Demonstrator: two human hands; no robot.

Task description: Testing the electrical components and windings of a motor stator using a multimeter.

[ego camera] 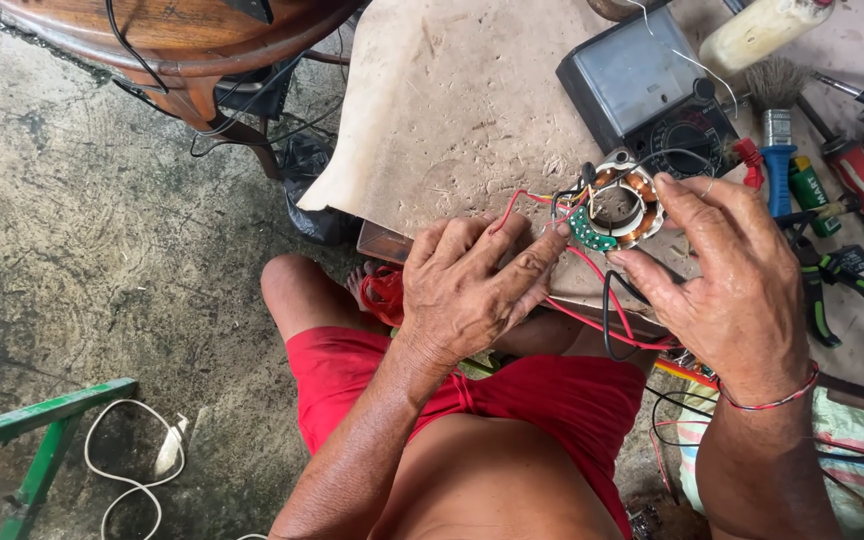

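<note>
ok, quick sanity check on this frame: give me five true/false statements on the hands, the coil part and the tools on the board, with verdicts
1. Both hands touch the round copper-wound coil ring. True: the left hand and the right hand meet it from either side.
2. The ring lies flat and untouched on the concrete floor. False: it is held over the wooden board.
3. Red wires run from the ring toward the person's lap. True.
4. The meter is in the left hand. False: it lies on the board beyond the ring.
5. The blue-handled brush is held by the right hand. False: it lies on the board, apart from it.
</note>
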